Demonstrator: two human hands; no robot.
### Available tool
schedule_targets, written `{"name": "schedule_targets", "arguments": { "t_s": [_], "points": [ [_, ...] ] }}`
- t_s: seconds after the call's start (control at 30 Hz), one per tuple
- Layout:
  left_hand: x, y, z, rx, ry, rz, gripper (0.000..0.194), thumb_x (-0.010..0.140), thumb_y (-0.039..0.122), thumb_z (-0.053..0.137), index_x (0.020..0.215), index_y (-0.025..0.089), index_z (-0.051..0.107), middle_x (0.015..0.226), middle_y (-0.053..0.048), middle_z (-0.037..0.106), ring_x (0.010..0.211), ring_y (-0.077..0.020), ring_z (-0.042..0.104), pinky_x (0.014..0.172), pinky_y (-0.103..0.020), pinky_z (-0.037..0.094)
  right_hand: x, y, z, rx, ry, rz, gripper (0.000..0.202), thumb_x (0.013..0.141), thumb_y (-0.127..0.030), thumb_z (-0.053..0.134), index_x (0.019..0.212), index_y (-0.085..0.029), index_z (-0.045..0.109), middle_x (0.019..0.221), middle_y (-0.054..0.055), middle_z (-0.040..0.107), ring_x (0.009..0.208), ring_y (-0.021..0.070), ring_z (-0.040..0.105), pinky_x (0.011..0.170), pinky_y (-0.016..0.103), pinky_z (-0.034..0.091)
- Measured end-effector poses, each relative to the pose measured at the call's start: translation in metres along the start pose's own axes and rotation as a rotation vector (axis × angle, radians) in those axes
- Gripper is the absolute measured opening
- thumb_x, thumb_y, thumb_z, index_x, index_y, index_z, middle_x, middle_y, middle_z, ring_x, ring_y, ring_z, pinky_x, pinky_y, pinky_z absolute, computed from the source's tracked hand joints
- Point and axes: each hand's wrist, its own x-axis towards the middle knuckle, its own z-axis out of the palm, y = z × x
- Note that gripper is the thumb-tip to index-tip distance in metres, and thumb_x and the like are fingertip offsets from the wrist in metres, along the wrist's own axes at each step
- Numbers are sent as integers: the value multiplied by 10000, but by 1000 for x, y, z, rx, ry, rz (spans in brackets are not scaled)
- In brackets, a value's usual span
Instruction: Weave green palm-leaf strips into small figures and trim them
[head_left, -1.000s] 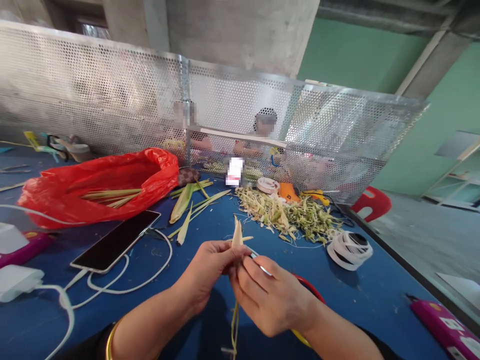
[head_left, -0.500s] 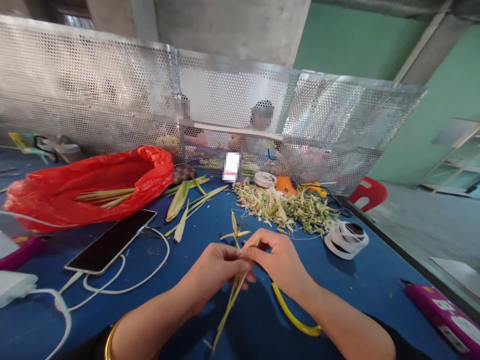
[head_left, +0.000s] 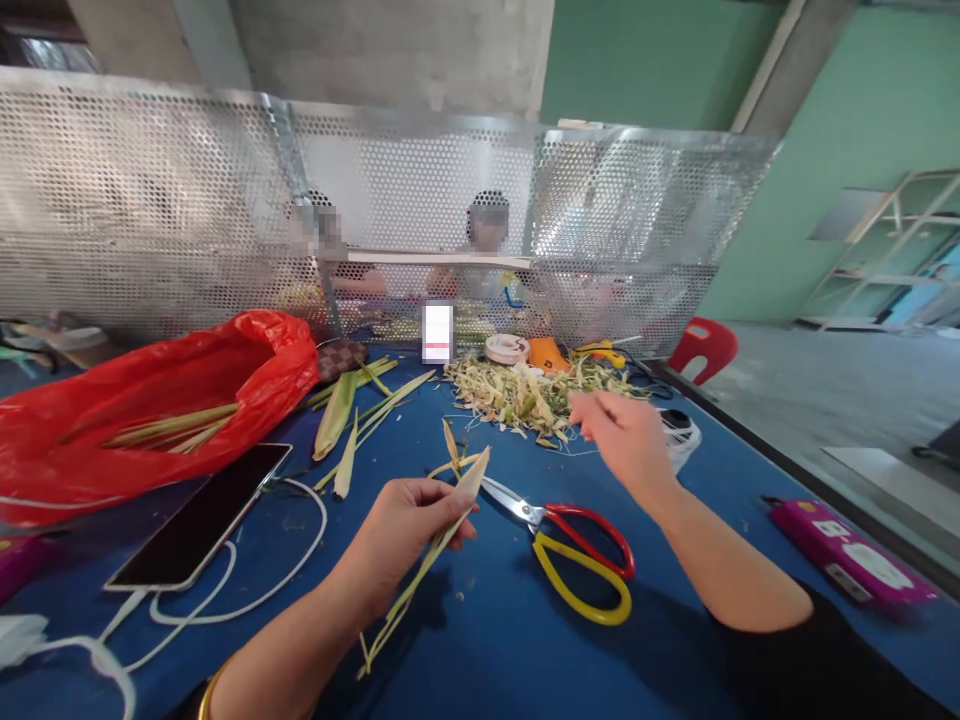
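My left hand (head_left: 412, 525) is closed, with a bundle of pale green leaf strips (head_left: 409, 590) pinched between thumb and fingers. One broad pointed piece stands up past the thumb, and thin ends trail down toward me. Out to the right, my right hand (head_left: 619, 435) hovers at the edge of a heap of leaf scraps (head_left: 517, 400). Its fingers are drawn together; whatever is in them, if anything, is too small to see. Between the hands lie scissors (head_left: 534, 517) with one red and one yellow handle. A white roll (head_left: 682, 440) is partly covered by my right hand.
At left are a red plastic bag (head_left: 157, 390) with stalks inside and a phone (head_left: 202, 520) on a white cable. Long leaves (head_left: 337, 415) lie behind my left hand. A purple box (head_left: 847, 550) sits at right. Two people work behind a perforated metal screen (head_left: 420, 170).
My right hand has left the leaf strips and moved right and away from me. My left hand still holds them, slightly further left. The scissors are now uncovered, and the view has turned right.
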Motion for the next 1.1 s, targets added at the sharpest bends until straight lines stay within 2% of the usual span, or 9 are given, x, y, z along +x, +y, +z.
{"name": "schedule_targets", "arguments": {
  "t_s": [0.07,0.17,0.23,0.37,0.57,0.77,0.87,0.93,1.1],
  "points": [
    [1,0,-1,10,6,2,279,661,428,716,695,151,706,589,-25,663,506,-107,551,543,-213,436,-16,6,-12,-269,-190,-78,230,780,-414,593,728,-191,614,634,19,604,602,159,531,579,282,361],
    [3,2,-1,-2,-6,-7,300,650,447,723,731,159,700,589,-11,657,515,-103,555,554,-204,448,-49,10,-22,-405,-581,-57,216,768,-342,592,928,-196,608,767,35,652,664,177,580,598,279,376],
    [4,4,2,-17,-7,-8,297,626,438,745,720,163,682,570,3,644,508,-95,547,559,-198,455,-69,12,-24,-475,-700,-74,309,715,-251,608,1017,-191,583,885,63,649,747,201,598,616,281,384],
    [4,9,9,-25,-1,36,279,641,415,742,634,159,632,575,4,634,519,-89,543,562,-190,451,-86,12,-17,-579,-716,-155,542,659,-121,548,1198,-151,498,994,119,626,875,242,602,707,301,408],
    [6,16,12,-6,-6,47,293,666,429,719,683,146,643,593,0,623,513,-94,535,540,-205,434,-72,11,-21,-583,-730,-124,781,624,-103,533,1383,-129,355,1083,168,625,872,272,631,696,323,437],
    [23,31,13,47,16,113,334,665,454,704,767,137,678,600,-5,633,504,-96,547,525,-213,445,-67,35,-34,-99,-635,195,556,651,-173,625,1202,-236,595,995,69,678,860,230,621,686,294,465],
    [37,39,15,79,15,138,346,679,462,682,782,132,678,601,-4,624,491,-90,538,502,-209,425,-69,41,-37,341,-571,438,519,739,-298,618,1249,-233,544,731,-3,610,494,107,490,444,214,353],
    [47,43,18,84,20,152,344,697,461,660,780,128,671,587,2,609,471,-84,522,480,-202,397,-66,41,-38,523,-549,539,526,739,-326,643,1245,-234,532,642,-50,517,404,53,339,397,189,250],
    [70,49,26,68,52,176,306,713,426,638,746,122,653,542,25,551,437,-72,483,452,-194,357,-47,35,-33,612,-542,464,448,676,-301,722,1094,-220,585,679,-46,497,478,55,345,439,193,264]
  ]
}}
